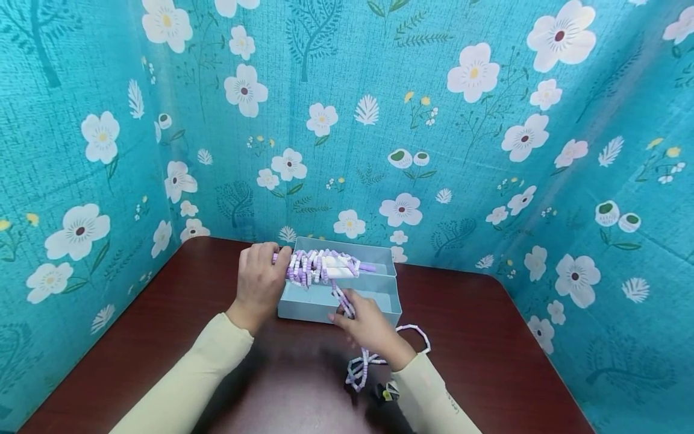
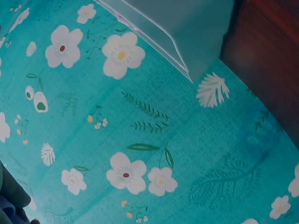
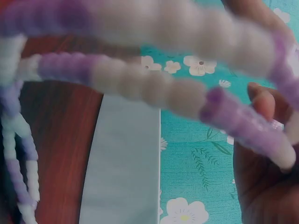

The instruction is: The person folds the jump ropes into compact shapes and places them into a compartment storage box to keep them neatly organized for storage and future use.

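A purple-and-white beaded jump rope (image 1: 310, 268) is wound in many turns around its handle, whose white grip and purple end (image 1: 367, 267) stick out to the right. My left hand (image 1: 260, 278) grips the wound bundle at its left end, above the blue-grey box. Lower and to the right, my right hand (image 1: 364, 320) pinches the strand running down from the bundle. Close up in the right wrist view, two lengths of beaded rope (image 3: 149, 86) cross to the fingers (image 3: 264, 105). Loose loops of the rope (image 1: 358, 369) trail onto the table below the right hand.
A blue-grey divided box (image 1: 311, 310) stands at the table's back, under the bundle. The dark red-brown table (image 1: 477, 349) extends to both sides. A small black-and-yellow object (image 1: 388, 392) lies by the right sleeve. A floral teal curtain (image 1: 347, 169) hangs behind.
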Demonstrator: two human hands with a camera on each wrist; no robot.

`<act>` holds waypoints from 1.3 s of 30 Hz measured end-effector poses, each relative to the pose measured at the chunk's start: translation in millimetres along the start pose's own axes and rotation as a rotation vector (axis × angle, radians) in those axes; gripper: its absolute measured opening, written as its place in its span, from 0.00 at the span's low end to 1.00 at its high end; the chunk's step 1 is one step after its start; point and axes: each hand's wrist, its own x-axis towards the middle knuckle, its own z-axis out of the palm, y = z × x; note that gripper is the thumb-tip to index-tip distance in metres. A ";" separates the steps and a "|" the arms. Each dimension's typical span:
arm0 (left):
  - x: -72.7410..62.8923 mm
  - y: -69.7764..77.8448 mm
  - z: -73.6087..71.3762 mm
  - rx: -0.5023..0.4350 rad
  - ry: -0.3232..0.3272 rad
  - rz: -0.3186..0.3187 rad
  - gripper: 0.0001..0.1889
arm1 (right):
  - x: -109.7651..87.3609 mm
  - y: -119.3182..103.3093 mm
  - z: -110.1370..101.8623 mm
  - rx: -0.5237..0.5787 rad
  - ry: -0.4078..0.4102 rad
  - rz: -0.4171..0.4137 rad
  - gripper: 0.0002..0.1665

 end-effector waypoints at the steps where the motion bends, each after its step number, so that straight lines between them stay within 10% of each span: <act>1: -0.2 -1.8 -0.5 0.009 -0.015 -0.003 0.21 | -2.1 -0.3 0.5 0.004 0.000 0.001 0.19; 12: -4.6 -14.5 2.2 0.096 -0.105 0.000 0.17 | -27.0 -17.2 -8.8 -0.170 0.055 -0.043 0.24; 29: -9.5 11.7 7.5 0.130 -0.223 0.181 0.15 | -30.4 -49.8 -33.3 -0.400 0.229 -0.258 0.16; 39: -16.1 15.2 10.8 0.137 -0.308 0.103 0.13 | -28.5 -51.5 -36.9 -0.386 0.202 -0.303 0.12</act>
